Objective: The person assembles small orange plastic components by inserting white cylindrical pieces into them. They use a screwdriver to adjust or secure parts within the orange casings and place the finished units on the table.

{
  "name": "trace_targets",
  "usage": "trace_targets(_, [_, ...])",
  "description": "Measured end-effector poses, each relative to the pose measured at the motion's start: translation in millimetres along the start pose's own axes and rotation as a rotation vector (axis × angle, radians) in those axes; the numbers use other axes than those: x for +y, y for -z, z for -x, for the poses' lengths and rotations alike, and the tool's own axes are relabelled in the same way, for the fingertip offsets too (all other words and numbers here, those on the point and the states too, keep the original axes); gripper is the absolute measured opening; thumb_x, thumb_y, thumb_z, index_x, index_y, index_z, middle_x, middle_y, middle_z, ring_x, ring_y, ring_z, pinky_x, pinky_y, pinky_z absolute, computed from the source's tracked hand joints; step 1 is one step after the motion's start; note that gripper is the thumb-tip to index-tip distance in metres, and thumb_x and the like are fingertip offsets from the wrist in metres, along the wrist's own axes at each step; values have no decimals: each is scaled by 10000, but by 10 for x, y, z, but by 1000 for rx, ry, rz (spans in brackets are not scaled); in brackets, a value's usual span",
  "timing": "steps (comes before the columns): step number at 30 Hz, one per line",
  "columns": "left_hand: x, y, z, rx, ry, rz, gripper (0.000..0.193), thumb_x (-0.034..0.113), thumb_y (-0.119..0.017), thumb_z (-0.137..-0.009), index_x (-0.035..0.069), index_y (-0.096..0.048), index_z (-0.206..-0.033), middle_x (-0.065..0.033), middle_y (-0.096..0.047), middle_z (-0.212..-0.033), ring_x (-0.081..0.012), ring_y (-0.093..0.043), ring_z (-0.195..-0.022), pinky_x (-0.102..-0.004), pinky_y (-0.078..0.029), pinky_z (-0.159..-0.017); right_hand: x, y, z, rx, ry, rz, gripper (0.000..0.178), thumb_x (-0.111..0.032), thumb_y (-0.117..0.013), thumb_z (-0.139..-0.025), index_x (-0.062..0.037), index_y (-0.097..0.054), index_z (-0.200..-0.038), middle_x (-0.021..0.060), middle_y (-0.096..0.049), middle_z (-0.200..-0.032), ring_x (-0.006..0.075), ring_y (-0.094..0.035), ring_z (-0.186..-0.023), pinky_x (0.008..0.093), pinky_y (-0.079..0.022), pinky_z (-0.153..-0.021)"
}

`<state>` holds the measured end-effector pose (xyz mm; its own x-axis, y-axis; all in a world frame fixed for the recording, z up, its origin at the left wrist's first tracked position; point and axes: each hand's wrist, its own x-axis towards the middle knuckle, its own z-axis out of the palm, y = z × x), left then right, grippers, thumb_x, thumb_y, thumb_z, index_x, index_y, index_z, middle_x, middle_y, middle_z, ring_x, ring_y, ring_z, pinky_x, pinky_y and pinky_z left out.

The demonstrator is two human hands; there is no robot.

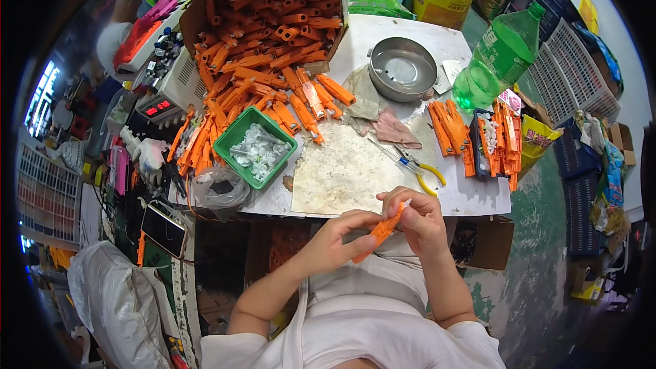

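Observation:
Just in front of the table's near edge, an orange plastic part (384,231) is held between both hands. My left hand (347,236) is closed around its lower end. The fingers and thumb of my right hand (417,217) pinch its upper end. On the table beyond lie yellow-handled pliers (429,176) and a thin tool with a clear, bluish shaft (402,158). A green bin (254,147) to the left holds small whitish translucent pieces (260,152). Behind it, a large heap of similar orange parts (273,34) spills from a cardboard box.
A round metal pan (403,68) stands at the back, beside cloth rags (395,127). On the right are a green plastic bottle (495,55), stacked orange parts (447,126) and a dark tray of white pieces (484,143). A power supply box (171,85) and a phone (164,230) sit left.

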<state>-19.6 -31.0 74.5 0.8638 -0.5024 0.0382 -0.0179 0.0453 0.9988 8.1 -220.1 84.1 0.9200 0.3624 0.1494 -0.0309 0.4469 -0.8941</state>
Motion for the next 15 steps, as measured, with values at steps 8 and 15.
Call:
trace_targets(8, [-8, -108, -96, -49, 131, 160, 409, 252, -613, -913, -20, -547, -1211, -80, -592, -1102, -144, -551, -1034, -285, -407, -933, -58, 13, -48, 2, -155, 7, 343, -348, -647, -853, -10, -630, -796, 49, -584, -782, 166, -568, -850, 370, -376, -992])
trace_targets(15, [-150, -62, -86, -167, 239, 431, 517, 237, -673, -864, 11, -478, -1286, -79, -595, -1079, -158, -560, -1028, -324, -438, -916, -35, 128, 49, 318, 61, 385, 240, -203, -579, -922, 8, -608, -1032, 36, -588, -904, 116, -548, -844, 248, -446, -762])
